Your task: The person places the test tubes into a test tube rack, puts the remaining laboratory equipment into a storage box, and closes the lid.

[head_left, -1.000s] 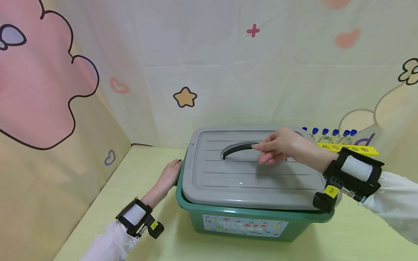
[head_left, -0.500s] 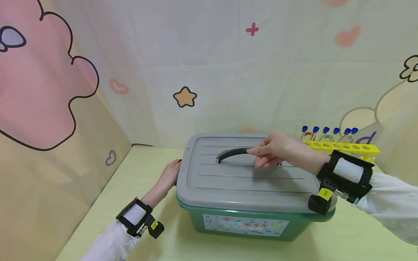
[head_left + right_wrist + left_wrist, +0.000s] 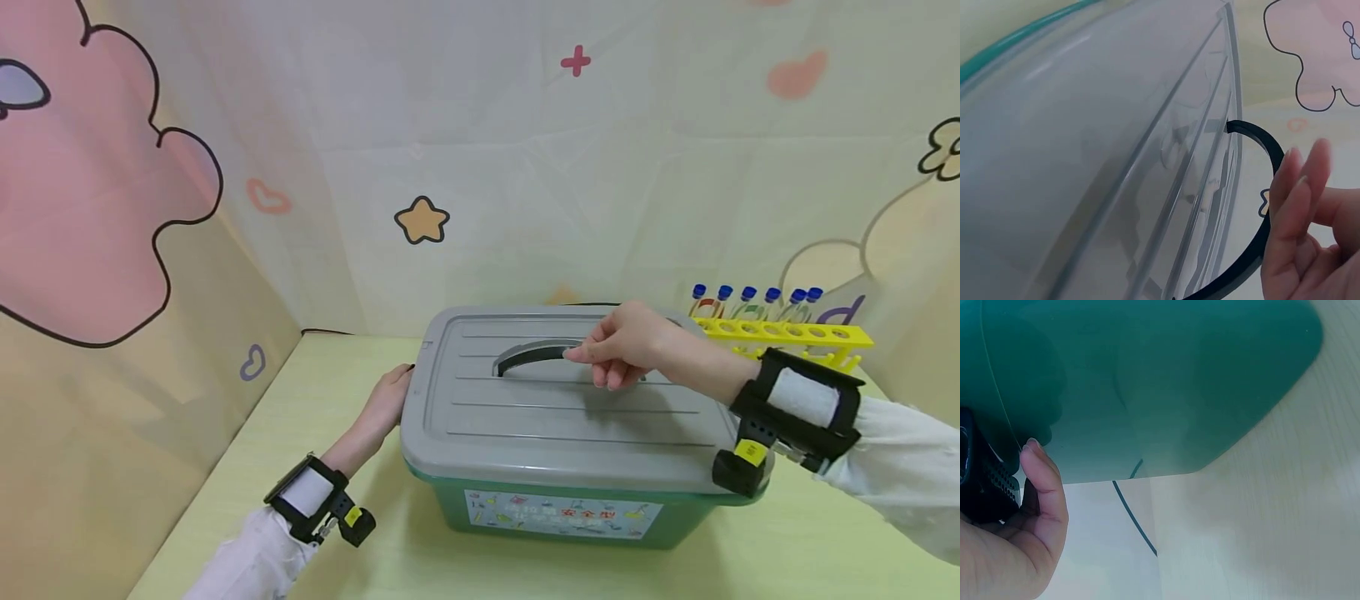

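Note:
A grey lid (image 3: 465,408) sits on a green storage box (image 3: 442,500) with a printed label on its front. My right hand (image 3: 626,346) pinches the raised black carrying handle (image 3: 525,357) of the lid between thumb and fingers. The right wrist view shows the fingers (image 3: 1291,206) at the arch of that handle. At the box's left end, just under the rim, my left hand (image 3: 386,398) holds a black perforated side piece (image 3: 991,475). In the left wrist view one bent digit hooks around it; the other fingers are mostly hidden.
Behind the box to the right stands a yellow rack (image 3: 787,333) with several blue-capped test tubes (image 3: 748,300), partly covered by the right arm. The pale table (image 3: 330,375) meets a patterned curtain (image 3: 487,167) at the back.
The lid has come down and slightly toward me until it sits over the box rim, my right hand moving with it. More of the rack shows. My left hand stays in place.

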`<state>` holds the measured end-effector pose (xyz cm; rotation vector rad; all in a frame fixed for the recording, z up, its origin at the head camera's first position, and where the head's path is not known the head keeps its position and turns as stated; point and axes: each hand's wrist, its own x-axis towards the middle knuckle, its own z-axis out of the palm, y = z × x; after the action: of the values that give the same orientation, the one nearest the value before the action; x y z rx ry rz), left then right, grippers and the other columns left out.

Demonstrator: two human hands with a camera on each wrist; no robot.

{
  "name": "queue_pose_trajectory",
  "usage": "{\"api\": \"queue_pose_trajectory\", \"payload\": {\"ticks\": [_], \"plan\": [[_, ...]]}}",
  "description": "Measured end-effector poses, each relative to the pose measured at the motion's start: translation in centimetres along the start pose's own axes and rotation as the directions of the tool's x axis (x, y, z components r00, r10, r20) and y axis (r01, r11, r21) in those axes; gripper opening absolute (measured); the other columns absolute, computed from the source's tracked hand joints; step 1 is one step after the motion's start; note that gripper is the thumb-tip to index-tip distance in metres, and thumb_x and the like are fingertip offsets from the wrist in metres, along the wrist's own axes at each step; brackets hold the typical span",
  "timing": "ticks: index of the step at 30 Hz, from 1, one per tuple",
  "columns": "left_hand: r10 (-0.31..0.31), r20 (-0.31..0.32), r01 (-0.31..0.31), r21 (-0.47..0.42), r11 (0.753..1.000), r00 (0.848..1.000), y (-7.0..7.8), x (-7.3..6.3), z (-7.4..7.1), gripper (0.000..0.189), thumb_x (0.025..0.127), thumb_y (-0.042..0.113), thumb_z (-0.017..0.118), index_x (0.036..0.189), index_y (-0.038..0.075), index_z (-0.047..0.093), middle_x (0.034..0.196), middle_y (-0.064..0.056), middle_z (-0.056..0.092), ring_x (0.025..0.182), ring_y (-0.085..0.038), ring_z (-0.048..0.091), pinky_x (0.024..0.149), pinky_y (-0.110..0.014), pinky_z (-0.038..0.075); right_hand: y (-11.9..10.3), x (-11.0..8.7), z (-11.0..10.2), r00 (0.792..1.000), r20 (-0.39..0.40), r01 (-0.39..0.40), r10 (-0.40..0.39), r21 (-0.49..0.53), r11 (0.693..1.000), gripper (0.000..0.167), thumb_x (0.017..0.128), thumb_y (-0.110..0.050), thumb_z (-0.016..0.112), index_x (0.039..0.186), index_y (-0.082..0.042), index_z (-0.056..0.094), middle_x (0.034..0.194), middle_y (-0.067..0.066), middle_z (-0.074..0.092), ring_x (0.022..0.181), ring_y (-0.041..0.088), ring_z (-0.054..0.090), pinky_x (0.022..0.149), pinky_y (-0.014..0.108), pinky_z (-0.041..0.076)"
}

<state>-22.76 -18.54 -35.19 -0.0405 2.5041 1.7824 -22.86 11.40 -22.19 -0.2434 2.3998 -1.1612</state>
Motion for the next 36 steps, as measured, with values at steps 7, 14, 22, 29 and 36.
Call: {"api": "queue_pose_trajectory", "payload": {"ticks": [7, 14, 22, 29, 36], "plan": [[-0.011, 0.002, 0.011, -0.004, 1.0, 1.0, -0.1, 0.1, 0.0, 0.033, 0.097, 0.028, 0.034, 0.089, 0.0, 0.051, 0.068, -0.006, 0.046, 0.058, -0.016, 0.046, 0.052, -0.027, 0.04, 0.3, 0.0, 0.3, 0.997, -0.013, 0.08, -0.082, -0.094, 0.992, 0.032, 0.081, -0.027, 0.068, 0.083, 0.004, 0.06, 0.055, 0.008, 0.057, 0.04, 0.012, 0.05, 0.045, 0.025, 0.044], [-0.021, 0.002, 0.021, -0.008, 1.0, 1.0, -0.2, 0.0, 0.1, 0.034, 0.097, 0.029, 0.034, 0.091, 0.0, 0.052, 0.07, -0.007, 0.047, 0.059, -0.016, 0.047, 0.054, -0.028, 0.042, 0.4, 0.2, 0.4, 0.971, -0.055, 0.199, -0.233, -0.357, 0.912, 0.025, 0.083, -0.024, 0.066, 0.081, -0.004, 0.052, 0.05, 0.006, 0.053, 0.036, 0.012, 0.039, 0.043, 0.028, 0.032], [-0.021, -0.002, 0.021, -0.001, 1.0, 1.0, -0.1, -0.1, 0.1, 0.034, 0.097, 0.028, 0.034, 0.092, 0.0, 0.052, 0.072, -0.007, 0.047, 0.061, -0.017, 0.047, 0.055, -0.028, 0.042, 0.8, 0.7, 0.1, 0.947, -0.066, 0.261, -0.314, -0.41, 0.874, 0.022, 0.086, -0.024, 0.063, 0.084, -0.005, 0.053, 0.052, 0.007, 0.053, 0.041, 0.023, 0.048, 0.042, 0.028, 0.032], [-0.025, -0.008, 0.025, -0.003, 1.0, 1.0, -0.1, 0.0, 0.2, 0.033, 0.097, 0.028, 0.035, 0.088, 0.001, 0.051, 0.07, -0.007, 0.047, 0.06, -0.017, 0.048, 0.055, -0.029, 0.043, 0.9, 1.6, -0.1, 0.926, -0.066, 0.294, -0.373, -0.497, 0.817, 0.016, 0.085, -0.019, 0.065, 0.084, -0.006, 0.055, 0.051, 0.003, 0.05, 0.039, 0.016, 0.045, 0.041, 0.028, 0.035], [-0.022, -0.02, 0.021, -0.017, 1.0, 1.0, -0.2, 0.0, 0.2, 0.031, 0.096, 0.026, 0.035, 0.085, 0.001, 0.049, 0.067, -0.006, 0.044, 0.056, -0.016, 0.045, 0.052, -0.027, 0.041, 0.9, 2.7, -0.4, 0.897, -0.016, 0.32, -0.442, -0.666, 0.674, 0.009, 0.082, -0.014, 0.067, 0.084, -0.006, 0.063, 0.055, -0.001, 0.05, 0.047, 0.012, 0.046, 0.047, 0.028, 0.036]]}}
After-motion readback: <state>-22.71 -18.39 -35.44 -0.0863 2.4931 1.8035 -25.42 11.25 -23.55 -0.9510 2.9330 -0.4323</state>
